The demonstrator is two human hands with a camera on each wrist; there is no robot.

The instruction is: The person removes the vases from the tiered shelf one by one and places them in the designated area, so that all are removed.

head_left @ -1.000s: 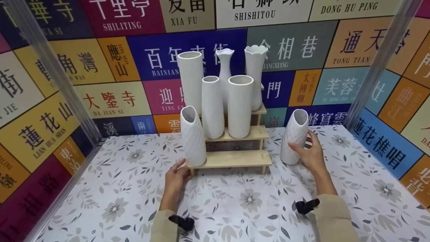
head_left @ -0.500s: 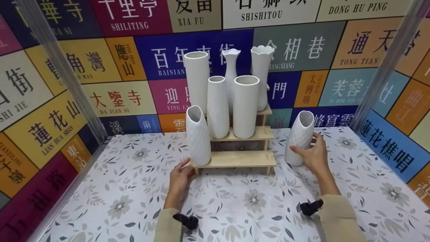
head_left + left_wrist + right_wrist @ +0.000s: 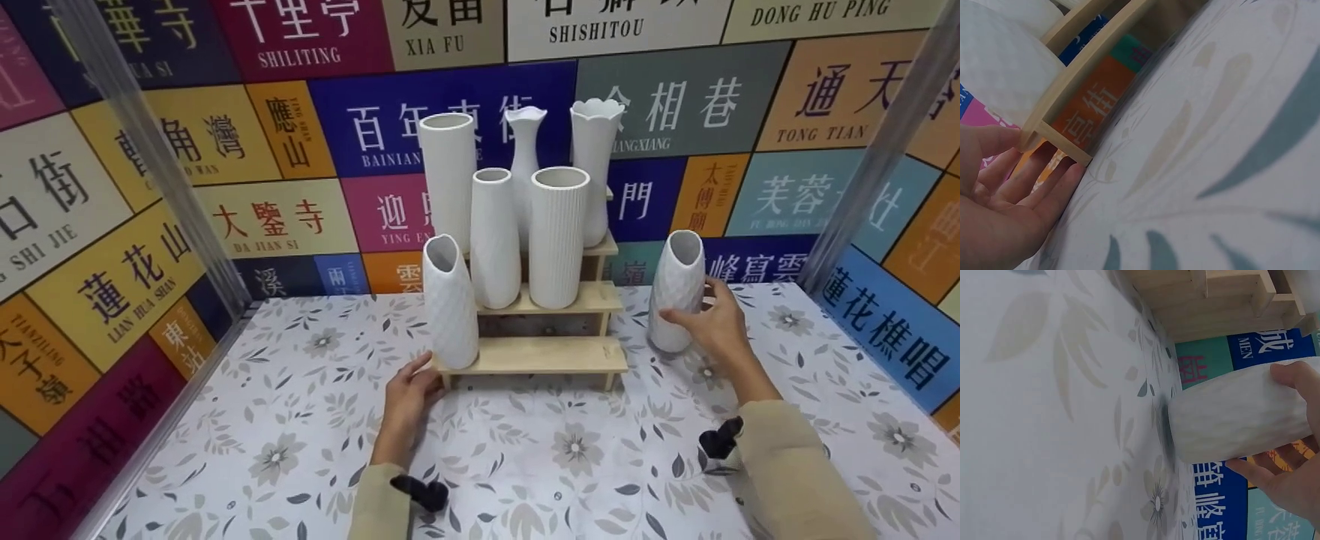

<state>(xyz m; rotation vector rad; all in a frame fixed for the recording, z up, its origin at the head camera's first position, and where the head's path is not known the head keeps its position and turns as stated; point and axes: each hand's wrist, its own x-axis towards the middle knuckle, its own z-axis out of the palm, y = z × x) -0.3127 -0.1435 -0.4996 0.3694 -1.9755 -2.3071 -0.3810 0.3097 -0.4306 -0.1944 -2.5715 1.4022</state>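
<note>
My right hand [image 3: 716, 319] grips a white textured vase [image 3: 677, 292] with a slanted mouth, to the right of a tiered wooden stand [image 3: 551, 356]. In the right wrist view that vase [image 3: 1241, 413] is nearly upright, its base just over the cloth with a shadow under it. My left hand [image 3: 409, 390] holds the stand's front left corner; in the left wrist view the thumb lies at the shelf edge and the fingers [image 3: 1064, 185] are at the leg [image 3: 1064, 143]. A matching textured vase [image 3: 450, 315] stands at the left end of the bottom shelf.
On the middle shelf are a smooth tapered vase [image 3: 495, 247] and a ribbed cylinder vase [image 3: 559, 244]. Behind them stand a tall cylinder vase [image 3: 448, 172], a narrow-necked vase [image 3: 525, 157] and a scalloped-rim vase [image 3: 596, 165]. A wall of coloured signs [image 3: 442, 90] is behind the flowered tablecloth [image 3: 510, 465].
My right hand has raised its vase slightly from the tablecloth. My left hand stays at the stand's corner. The head view has shifted a little, moving everything rightward in the picture.
</note>
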